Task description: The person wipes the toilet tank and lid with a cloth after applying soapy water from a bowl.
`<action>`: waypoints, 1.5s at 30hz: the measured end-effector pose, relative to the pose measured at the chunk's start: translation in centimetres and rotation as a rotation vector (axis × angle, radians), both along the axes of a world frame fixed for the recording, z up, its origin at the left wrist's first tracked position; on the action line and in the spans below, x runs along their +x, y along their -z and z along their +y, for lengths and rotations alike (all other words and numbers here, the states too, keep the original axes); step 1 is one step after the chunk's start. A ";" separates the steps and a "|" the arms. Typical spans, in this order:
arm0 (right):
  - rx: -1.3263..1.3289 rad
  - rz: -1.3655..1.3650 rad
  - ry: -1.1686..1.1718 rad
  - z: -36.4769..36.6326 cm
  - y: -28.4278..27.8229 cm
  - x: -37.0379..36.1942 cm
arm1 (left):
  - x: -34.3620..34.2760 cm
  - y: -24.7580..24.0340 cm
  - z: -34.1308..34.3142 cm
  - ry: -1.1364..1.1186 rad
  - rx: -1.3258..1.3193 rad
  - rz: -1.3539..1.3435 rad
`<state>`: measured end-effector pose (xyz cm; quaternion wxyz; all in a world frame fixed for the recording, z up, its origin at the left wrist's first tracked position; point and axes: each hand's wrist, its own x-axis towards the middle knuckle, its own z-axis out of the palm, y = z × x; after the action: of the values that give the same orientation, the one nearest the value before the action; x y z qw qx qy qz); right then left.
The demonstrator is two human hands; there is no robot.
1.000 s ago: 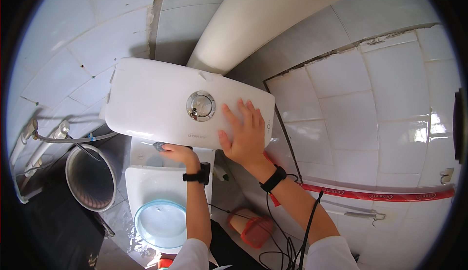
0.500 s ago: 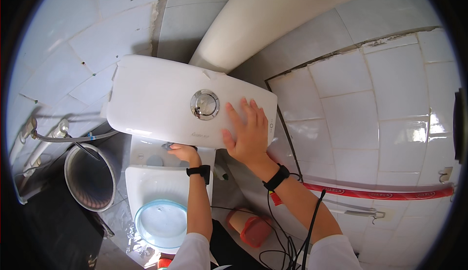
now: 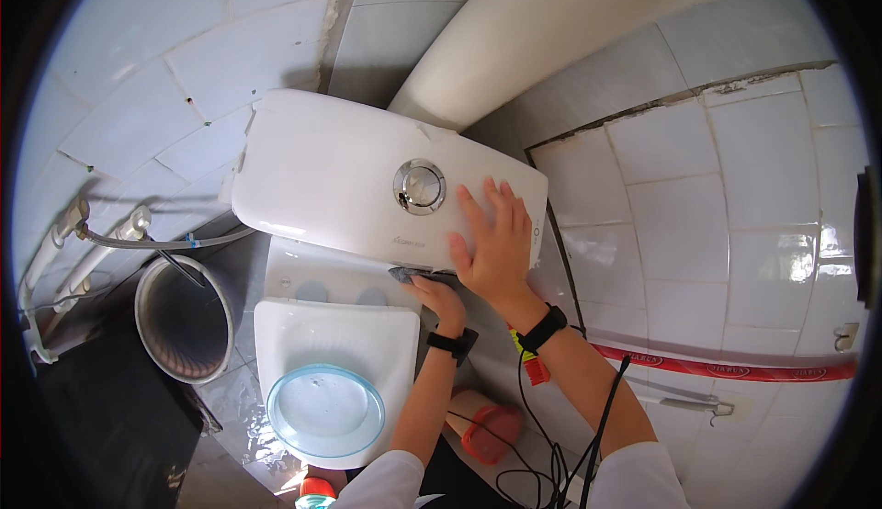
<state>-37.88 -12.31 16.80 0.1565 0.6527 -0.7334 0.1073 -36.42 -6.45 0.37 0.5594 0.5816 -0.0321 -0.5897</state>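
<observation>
White tiled walls (image 3: 680,233) bend around my whole view, and a thick cream pipe (image 3: 514,50) slants down to the far side of a long white tank (image 3: 322,174). That tank, the thing under my hands, stands askew behind a white toilet (image 3: 386,339), above its back end. To the left I have a round dark-mouthed bin (image 3: 184,321) on the floor; a pale blue-rimmed basin (image 3: 326,410) sits over the toilet's front part. A red strip (image 3: 735,367) runs along the wall to the right.

I have my right hand (image 3: 496,243) laid on the right part of the tank's top, fingers spread and pointing away, thumb apart. My left hand (image 3: 439,298) is lower, at the tank's front edge, its fingers pinching a grey cloth; just how they curl around it I cannot tell.

Each wrist wears a black band (image 3: 542,328). Smaller still are the round chrome button (image 3: 420,186), left of my right fingertips, and the grey cloth (image 3: 401,275) just below the tank's edge.
</observation>
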 end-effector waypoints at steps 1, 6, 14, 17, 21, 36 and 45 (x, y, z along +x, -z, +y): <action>0.006 0.006 0.003 0.1 0.0 -0.1 | -0.2 1.6 0.1 0.101 0.071 -0.034; -0.035 -0.054 -0.034 -1.6 -0.4 1.7 | 4.3 7.9 -4.7 -0.006 0.083 0.024; 0.001 -0.022 0.042 -0.2 0.1 0.4 | 11.3 -9.6 -12.1 -0.157 -0.194 -0.168; -0.005 -0.012 0.038 -0.3 -0.1 0.6 | 12.4 -11.0 -13.3 -0.085 -0.217 -0.397; -0.027 -0.042 0.025 -0.5 -0.3 1.2 | 15.0 -5.3 -15.7 -0.142 -0.119 -0.514; -0.114 -0.106 0.033 -0.3 -0.9 1.0 | 13.1 -13.7 -8.4 0.499 -0.774 -0.897; -0.125 -0.136 0.047 0.2 -0.9 0.6 | 12.6 -15.1 -16.4 0.566 -0.868 -1.669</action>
<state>-37.32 -12.11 17.74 0.1491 0.6155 -0.7494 0.1933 -23.78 -22.84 15.47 0.3605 0.5261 -0.7692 -0.0387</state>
